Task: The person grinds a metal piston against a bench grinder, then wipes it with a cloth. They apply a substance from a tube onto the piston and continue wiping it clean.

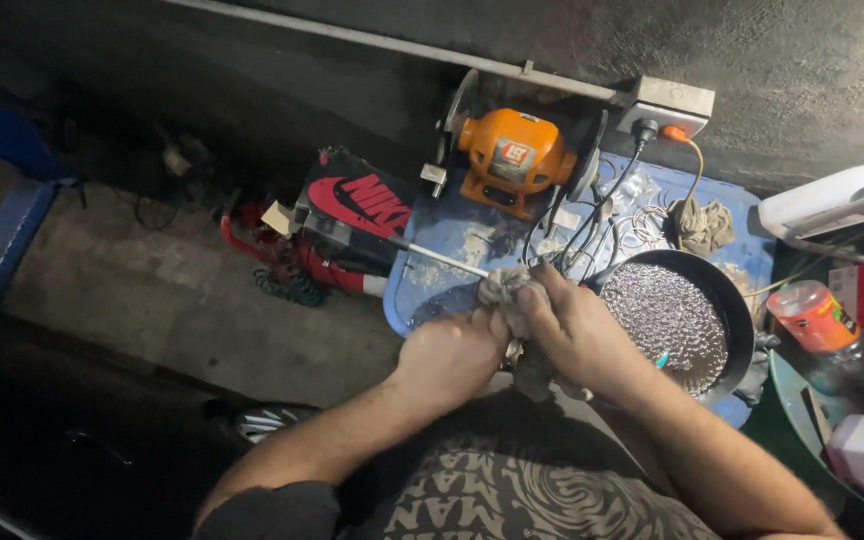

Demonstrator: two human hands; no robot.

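Concrete floor (172, 300) fills the left half of the frame, with a dark wall across the top. Right of centre stands a blue table (432, 290), its surface dusty and crowded. At the table's upper edge, in the upper middle of the frame, sits an orange bench grinder (514, 152), its black cable running to a grey socket box (674, 102) on the wall just to its right. Below and right of the grinder rests a round black pan (732, 300) filled with small shiny metal pieces. Left of the table, a black and red box (357, 200) lies over red items on the floor. A crumpled brown rag (704, 226) lies at the table's upper right, and an orange-labelled bottle (814, 318) lies at the right edge of the frame.

Both hands meet at the centre of the frame, just left of the pan. The left hand (450, 352) is clenched in a fist around the lower end of a grey cloth (504, 288). The right hand (577, 330) is wrapped over the cloth's upper part, fingers curled tight. What the cloth covers cannot be told. A thin metal rod (432, 257) runs from the box toward the cloth.
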